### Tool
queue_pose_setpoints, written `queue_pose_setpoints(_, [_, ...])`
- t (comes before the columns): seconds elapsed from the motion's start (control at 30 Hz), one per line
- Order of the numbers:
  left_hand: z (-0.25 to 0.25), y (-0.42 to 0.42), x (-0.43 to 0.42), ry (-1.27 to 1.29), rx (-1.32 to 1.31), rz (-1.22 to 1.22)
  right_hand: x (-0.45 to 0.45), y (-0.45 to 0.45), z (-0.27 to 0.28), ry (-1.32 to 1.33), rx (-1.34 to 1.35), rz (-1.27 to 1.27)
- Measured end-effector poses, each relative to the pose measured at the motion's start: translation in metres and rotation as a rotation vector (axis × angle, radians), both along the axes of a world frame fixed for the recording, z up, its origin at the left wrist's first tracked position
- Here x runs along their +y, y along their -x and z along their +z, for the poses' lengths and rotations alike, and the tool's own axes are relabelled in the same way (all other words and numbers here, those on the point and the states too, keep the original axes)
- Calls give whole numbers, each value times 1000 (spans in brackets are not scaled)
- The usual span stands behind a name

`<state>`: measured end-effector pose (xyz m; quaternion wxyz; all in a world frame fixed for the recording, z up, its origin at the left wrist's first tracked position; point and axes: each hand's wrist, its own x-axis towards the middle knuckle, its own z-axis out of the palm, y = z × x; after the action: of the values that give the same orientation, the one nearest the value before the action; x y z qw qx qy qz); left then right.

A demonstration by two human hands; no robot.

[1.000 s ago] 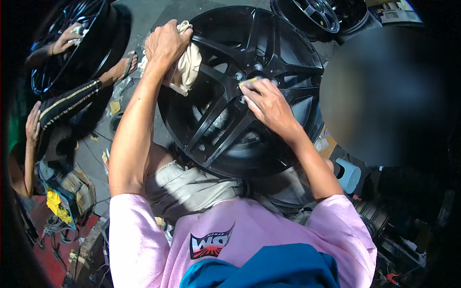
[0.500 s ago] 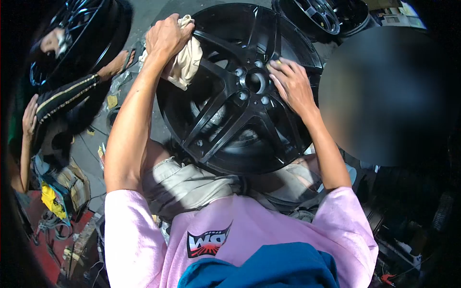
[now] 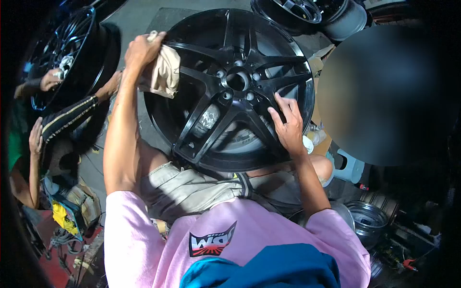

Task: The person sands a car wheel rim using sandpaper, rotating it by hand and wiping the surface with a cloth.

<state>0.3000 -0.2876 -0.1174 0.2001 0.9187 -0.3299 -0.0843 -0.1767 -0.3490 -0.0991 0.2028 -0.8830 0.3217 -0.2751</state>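
Observation:
A black multi-spoke wheel rim (image 3: 237, 108) lies face up, tilted, over my lap. At its upper left edge my left hand (image 3: 141, 53) is closed on a beige cloth (image 3: 165, 72), which hangs over the rim's edge. My right hand (image 3: 289, 126) is over the right-hand spokes, thumb and fingers apart, and I see nothing between them. The underside of its fingers is hidden. Round bolt holes surround the open centre hole of the rim.
At the left a co-worker's hand (image 3: 50, 79) holds a whitish cloth (image 3: 66, 63) against another dark rim (image 3: 89, 57). More rims (image 3: 288, 12) stand at the top right. A grey-blue plastic stool (image 3: 349, 165) and a silver rim (image 3: 367, 216) are at the lower right.
My right hand has moved from the centre of the rim to its right side, and its fingers have spread. The yellow piece at its fingertips no longer shows. The rim and left hand appear further left.

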Motion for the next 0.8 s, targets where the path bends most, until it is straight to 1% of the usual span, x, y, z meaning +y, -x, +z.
queue_pose_setpoints(0.03, [6, -4, 6, 19, -39, 37, -1, -2, 0, -26, 13, -38])
queue_pose_setpoints(0.1, [32, -16, 15, 278, -45, 59, -3, 0, -4, -58, 14, -88])
queue_pose_setpoints(0.17, [87, 27, 16, 553, 72, 81, -6, 2, -9, -69, -2, -72])
queue_pose_setpoints(0.2, [85, 47, 6, 816, 72, -32, -5, 2, -10, -74, -6, -70])
queue_pose_setpoints(0.23, [81, 62, -3, 795, 13, -128, -3, 3, -11, -70, -2, -72])
queue_pose_setpoints(0.27, [86, 99, -9, 797, -97, -286, -1, 4, -10, -64, 4, -72])
queue_pose_setpoints(0.3, [60, 114, -26, 770, -180, -469, -1, 4, -9, -54, 6, -74])
queue_pose_setpoints(0.33, [41, 146, -29, 636, -5, -505, -1, 6, -11, -51, 1, -72])
queue_pose_setpoints(0.37, [39, 182, -22, 355, 24, -572, -2, 9, -16, -39, 0, -63])
queue_pose_setpoints(0.4, [7, 203, -15, 291, -212, -666, -1, 13, -19, -28, -4, -61])
queue_pose_setpoints(0.43, [-10, 222, -3, 285, -416, -757, 0, 15, -18, -29, -13, -75])
queue_pose_setpoints(0.47, [-30, 235, -1, 335, -416, -722, 1, 18, -13, -130, 45, -94])
queue_pose_setpoints(0.5, [-30, 246, 1, 386, -414, -688, 3, 21, -8, -233, 103, -112])
queue_pose_setpoints(0.53, [-30, 249, 6, 385, -417, -709, 7, 21, 2, -284, 153, -126])
queue_pose_setpoints(0.57, [-31, 249, 12, 396, -347, -754, 7, 24, -1, -286, 144, -139])
queue_pose_setpoints(0.6, [-23, 251, 21, 404, -273, -788, 6, 26, -5, -224, 116, -116])
queue_pose_setpoints(0.63, [-14, 255, 30, 401, -275, -785, 5, 25, -7, -161, 89, -86])
queue_pose_setpoints(0.7, [8, 259, 46, 372, -8, -925, 5, 24, -9, -147, 65, -85])
queue_pose_setpoints(0.73, [20, 262, 52, 385, -29, -974, 5, 23, -9, -132, 47, -95])
queue_pose_setpoints(0.8, [48, 267, 59, 310, 111, -1028, 4, 22, -9, -136, 39, -94])
